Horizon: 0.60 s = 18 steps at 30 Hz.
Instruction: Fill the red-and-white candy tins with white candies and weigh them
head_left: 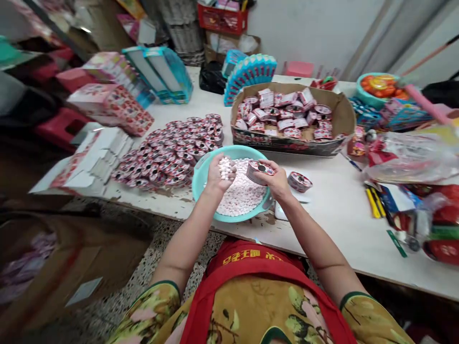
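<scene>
- My left hand (218, 177): palm up, fingers loosely opened, bearing white pellets (226, 168) above the turquoise bowl (200, 186) (more pellets lie inside it).
- My right hand (277, 178): clamped on a printed tub (255, 174), over the bowl's right side.
- Second tub (300, 182): just right of that hand.
- Carton (287, 145): behind, holding further tubs.
</scene>
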Each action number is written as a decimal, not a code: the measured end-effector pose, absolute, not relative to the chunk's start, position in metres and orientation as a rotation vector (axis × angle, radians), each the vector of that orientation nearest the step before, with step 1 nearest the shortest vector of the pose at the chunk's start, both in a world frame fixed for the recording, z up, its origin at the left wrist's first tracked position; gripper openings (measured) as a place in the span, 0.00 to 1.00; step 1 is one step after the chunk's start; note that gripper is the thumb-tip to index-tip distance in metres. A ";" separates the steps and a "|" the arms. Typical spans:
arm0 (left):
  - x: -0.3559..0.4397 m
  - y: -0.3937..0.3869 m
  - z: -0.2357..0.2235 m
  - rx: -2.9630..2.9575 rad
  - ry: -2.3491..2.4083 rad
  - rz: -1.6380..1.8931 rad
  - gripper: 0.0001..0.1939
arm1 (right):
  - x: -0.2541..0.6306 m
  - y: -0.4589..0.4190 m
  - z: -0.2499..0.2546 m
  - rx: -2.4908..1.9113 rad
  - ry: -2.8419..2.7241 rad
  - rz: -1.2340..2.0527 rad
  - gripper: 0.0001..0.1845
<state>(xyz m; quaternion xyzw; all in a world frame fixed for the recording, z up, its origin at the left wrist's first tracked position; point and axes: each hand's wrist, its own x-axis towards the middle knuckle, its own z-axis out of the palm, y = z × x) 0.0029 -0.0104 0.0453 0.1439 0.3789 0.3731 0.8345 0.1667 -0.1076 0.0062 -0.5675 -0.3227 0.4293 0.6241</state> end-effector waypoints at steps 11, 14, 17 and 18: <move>0.031 -0.019 0.036 0.624 0.845 1.285 0.18 | 0.120 -0.084 -0.012 -1.526 -1.268 0.869 0.24; 0.027 -0.021 0.032 0.695 0.921 1.328 0.19 | 0.115 -0.089 -0.008 -1.596 -1.321 0.821 0.20; 0.023 -0.022 0.029 0.755 0.980 1.317 0.19 | 0.108 -0.094 -0.003 -1.646 -1.366 0.826 0.16; 0.022 -0.022 0.028 0.776 0.991 1.311 0.19 | 0.105 -0.095 -0.001 -1.656 -1.369 0.829 0.16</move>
